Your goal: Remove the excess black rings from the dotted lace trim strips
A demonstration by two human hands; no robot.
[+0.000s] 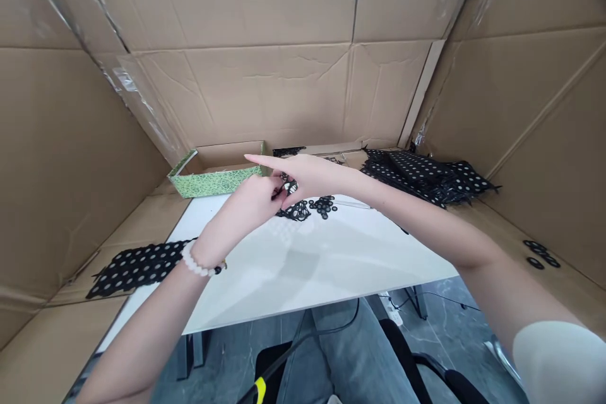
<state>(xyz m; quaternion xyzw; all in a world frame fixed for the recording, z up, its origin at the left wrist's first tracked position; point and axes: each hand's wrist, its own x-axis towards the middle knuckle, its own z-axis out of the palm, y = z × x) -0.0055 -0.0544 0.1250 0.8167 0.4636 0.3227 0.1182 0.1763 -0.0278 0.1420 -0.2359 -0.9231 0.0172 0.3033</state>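
My left hand [250, 202], with a white bead bracelet at the wrist, is closed at its fingertips around a small dark piece, too small to name. Close beside it, my right hand [307, 175] reaches in from the right, its index finger stretched to the left and its thumb near the left fingertips. Just under the hands, a black perforated piece [296, 211] lies on the white table [284, 265]. A cluster of small black rings [324, 206] sits to its right.
A green-patterned open box [213, 183] stands behind my left hand. Black dotted sheets [426, 177] are piled at the back right, and another dotted sheet [137, 268] lies at the left. Several black rings [542, 254] rest far right. Cardboard walls [284, 88] surround the table.
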